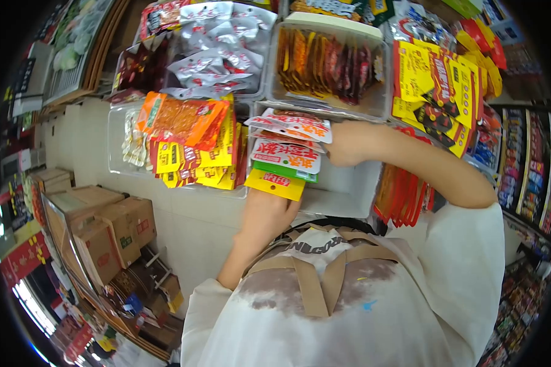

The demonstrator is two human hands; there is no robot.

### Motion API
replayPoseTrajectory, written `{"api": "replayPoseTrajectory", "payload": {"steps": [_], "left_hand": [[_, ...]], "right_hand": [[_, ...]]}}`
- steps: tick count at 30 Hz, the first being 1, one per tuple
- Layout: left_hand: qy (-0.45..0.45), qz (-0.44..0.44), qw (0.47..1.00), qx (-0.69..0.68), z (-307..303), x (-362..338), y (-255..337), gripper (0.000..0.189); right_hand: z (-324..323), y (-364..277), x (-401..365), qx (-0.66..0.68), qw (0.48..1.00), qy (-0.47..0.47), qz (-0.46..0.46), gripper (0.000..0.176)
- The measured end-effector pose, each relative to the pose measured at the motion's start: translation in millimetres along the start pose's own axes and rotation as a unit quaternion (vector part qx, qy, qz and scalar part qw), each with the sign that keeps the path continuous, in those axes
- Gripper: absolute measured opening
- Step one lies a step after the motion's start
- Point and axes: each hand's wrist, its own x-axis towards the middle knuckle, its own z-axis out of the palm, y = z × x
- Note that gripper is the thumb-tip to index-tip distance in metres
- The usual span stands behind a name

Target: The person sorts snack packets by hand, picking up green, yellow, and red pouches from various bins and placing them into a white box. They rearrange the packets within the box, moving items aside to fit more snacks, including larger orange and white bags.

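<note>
A bundle of snack packets (286, 154), white and red with green and yellow ones at the near end, stands over the left part of a clear plastic bin (349, 194). My left hand (267, 214) holds the near side of the bundle by the yellow packet, its fingers partly hidden beneath. At the far right edge of the white packets is my right hand (347, 143), its fingers curled against them and their tips out of sight. To the right of the bin hang red packets (404, 191).
Bins of silver packets (217, 49) and upright brown-orange packets (327, 64) lie beyond. Yellow and orange packets (193, 144) overlap a bin at left, with more yellow packets (438, 92) at right. Cardboard boxes (113, 235) stand lower left; shelves (523, 171) line the right.
</note>
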Motion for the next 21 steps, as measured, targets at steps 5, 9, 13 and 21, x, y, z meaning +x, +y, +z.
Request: {"api": "replayPoseTrajectory", "payload": {"steps": [5,9,13,21], "left_hand": [[0.015,-0.004,1.000,-0.018,3.3,-0.5,-2.5,0.021],[0.014,0.004,1.000,-0.016,1.4,-1.0,-3.1,0.025],[0.000,-0.006,1.000,-0.021,1.0,-3.1,-3.0,0.027],[0.007,0.003,1.000,-0.023,3.6,-2.4,-5.7,0.027]], "right_hand": [[12.3,2.4,13.4,-0.008,0.996,0.085,-0.026,0.036],[9.9,0.5,8.9,-0.022,0.992,0.122,-0.016,0.030],[-6.0,-5.0,-1.9,-0.036,0.998,0.051,0.032,0.024],[-49.4,-18.9,-76.6,-0.070,0.985,0.031,-0.152,0.025]]}}
